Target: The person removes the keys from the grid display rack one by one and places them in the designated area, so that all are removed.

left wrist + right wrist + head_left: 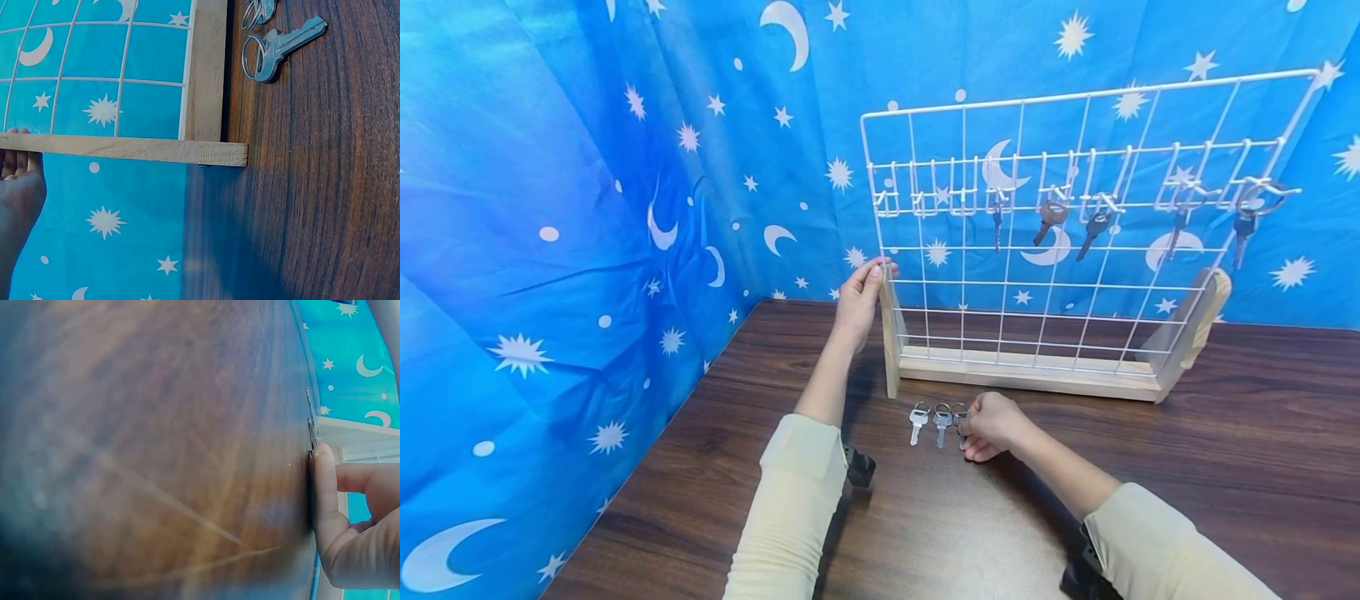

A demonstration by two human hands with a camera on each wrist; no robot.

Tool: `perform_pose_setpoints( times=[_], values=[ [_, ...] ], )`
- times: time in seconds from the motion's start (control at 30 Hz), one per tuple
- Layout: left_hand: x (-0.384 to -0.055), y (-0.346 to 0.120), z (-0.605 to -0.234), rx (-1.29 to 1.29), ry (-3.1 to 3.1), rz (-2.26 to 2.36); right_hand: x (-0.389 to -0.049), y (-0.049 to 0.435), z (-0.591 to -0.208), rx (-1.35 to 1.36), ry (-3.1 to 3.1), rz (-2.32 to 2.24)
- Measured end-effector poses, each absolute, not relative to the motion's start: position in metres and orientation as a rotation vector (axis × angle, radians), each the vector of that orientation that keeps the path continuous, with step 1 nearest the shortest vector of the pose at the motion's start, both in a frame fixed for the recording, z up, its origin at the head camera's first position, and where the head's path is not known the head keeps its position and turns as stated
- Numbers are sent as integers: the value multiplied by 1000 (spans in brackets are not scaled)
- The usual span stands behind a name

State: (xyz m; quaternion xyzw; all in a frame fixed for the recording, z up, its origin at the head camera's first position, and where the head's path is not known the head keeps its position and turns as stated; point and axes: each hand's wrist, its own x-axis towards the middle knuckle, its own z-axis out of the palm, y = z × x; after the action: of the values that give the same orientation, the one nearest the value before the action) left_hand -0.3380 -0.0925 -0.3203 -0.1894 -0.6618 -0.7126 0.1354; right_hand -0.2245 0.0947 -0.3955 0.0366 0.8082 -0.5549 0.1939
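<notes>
My left hand (857,307) grips the top of the left wooden side post (891,343) of a white wire grid rack (1037,285). In the left wrist view its fingers curl over the post's edge. On the table before the rack, my right hand (994,423) has thumb and fingertips at a key with a ring (960,414), partly covered by the fingers, and pinches it. To its left lie a second silver key (942,423) and a third silver key (918,422), each on a ring. In the right wrist view the fingertips are right at the tabletop.
Several hooks line the grid's upper bars. Keys hang from those on the right, among them a brownish key (1052,218) and a dark key (1097,223). The rack's wooden base (1030,375) stands on the dark wood table (1262,417). A blue star-patterned cloth (625,208) hangs behind and left.
</notes>
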Motion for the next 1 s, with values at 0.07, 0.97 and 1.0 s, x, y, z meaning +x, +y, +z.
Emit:
perform_pose_setpoints(
  times=[0.07, 0.97, 1.0],
  values=[
    [-338, -93, -320, -546, -1917, -2067, -225, 95, -396, 99, 2278, -1548],
    [-339, -93, -321, -545, -1951, -2038, -228, 132, -296, -239, 2905, -1620],
    [-339, -93, -321, -545, -1952, -2037, -228, 132, -289, -246, 2963, -1631]
  ],
)
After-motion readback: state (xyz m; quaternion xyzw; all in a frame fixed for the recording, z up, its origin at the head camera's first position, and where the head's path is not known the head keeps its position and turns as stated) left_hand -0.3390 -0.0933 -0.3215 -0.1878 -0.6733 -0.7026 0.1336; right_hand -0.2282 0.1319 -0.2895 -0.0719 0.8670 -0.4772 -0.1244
